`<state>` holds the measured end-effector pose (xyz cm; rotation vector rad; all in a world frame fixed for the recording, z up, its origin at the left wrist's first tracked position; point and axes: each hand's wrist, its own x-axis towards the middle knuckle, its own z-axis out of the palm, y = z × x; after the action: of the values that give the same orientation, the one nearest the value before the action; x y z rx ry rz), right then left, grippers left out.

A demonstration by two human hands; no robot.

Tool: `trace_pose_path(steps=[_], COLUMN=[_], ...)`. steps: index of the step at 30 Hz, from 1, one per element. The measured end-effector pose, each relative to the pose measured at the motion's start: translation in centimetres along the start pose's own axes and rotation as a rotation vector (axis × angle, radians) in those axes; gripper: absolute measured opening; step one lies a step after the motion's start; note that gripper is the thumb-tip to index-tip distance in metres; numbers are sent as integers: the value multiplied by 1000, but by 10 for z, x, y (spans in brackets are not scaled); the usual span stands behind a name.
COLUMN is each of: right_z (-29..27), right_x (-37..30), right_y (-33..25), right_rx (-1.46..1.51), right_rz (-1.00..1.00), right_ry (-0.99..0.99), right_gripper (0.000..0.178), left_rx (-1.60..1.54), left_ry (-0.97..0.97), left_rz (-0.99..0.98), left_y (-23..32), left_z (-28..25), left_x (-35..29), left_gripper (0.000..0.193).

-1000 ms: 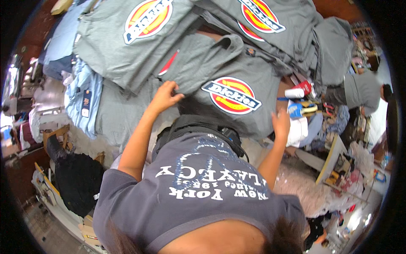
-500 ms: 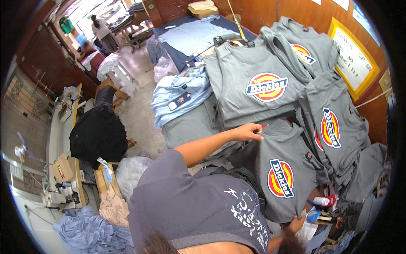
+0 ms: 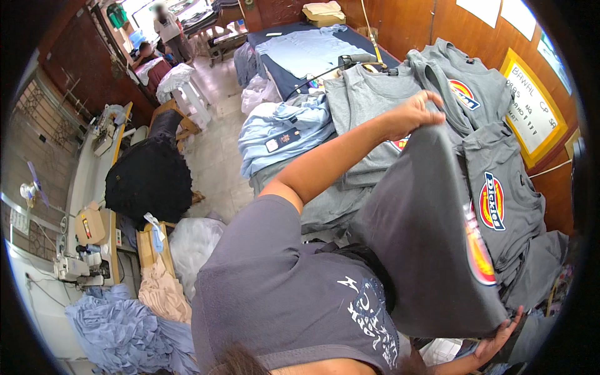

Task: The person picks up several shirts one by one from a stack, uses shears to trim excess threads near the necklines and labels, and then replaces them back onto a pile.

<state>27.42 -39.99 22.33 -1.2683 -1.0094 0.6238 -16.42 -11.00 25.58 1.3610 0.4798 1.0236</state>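
A grey T-shirt [image 3: 419,244] hangs stretched between my two hands, its red and yellow chest print turned to the right and smeared by motion. My left hand [image 3: 415,115] is raised and closed on the shirt's upper edge. At the lower right, my right hand [image 3: 499,337] grips the bottom corner, some fingers hidden behind the cloth. Behind the held shirt lies a stack of grey T-shirts [image 3: 359,94], and to its right another grey T-shirt [image 3: 494,156] with the same kind of print lies on a pile.
Light-blue garments [image 3: 281,144] with a dark tag lie left of the stack. A blue-covered table [image 3: 275,40] stands farther back. A black cloth heap [image 3: 147,187], a plastic bag [image 3: 194,250] and a sewing machine [image 3: 72,269] are at left. Two people [image 3: 167,31] are in the background.
My left hand has lifted the shirt's top up and to the right. My right hand has shifted right with the lower edge. The shirt's print has swung away to the right.
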Motion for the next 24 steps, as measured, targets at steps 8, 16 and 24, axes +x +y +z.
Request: trace_pose_path(steps=[8, 16, 24], right_z=[44, 36, -12], right_x=[-31, -26, -8], right_y=[6, 12, -46], right_rx=[20, -331, -296], right_rz=[177, 239, -185], right_ry=[-177, -268, -84], right_gripper=[75, 43, 28], left_rx=[-6, 774, 174], left_ry=[-48, -126, -35], left_rz=[-57, -12, 374], left_y=[-20, 8, 35], left_z=[-15, -41, -45], left_x=[-30, -53, -26], left_gripper=[82, 37, 46])
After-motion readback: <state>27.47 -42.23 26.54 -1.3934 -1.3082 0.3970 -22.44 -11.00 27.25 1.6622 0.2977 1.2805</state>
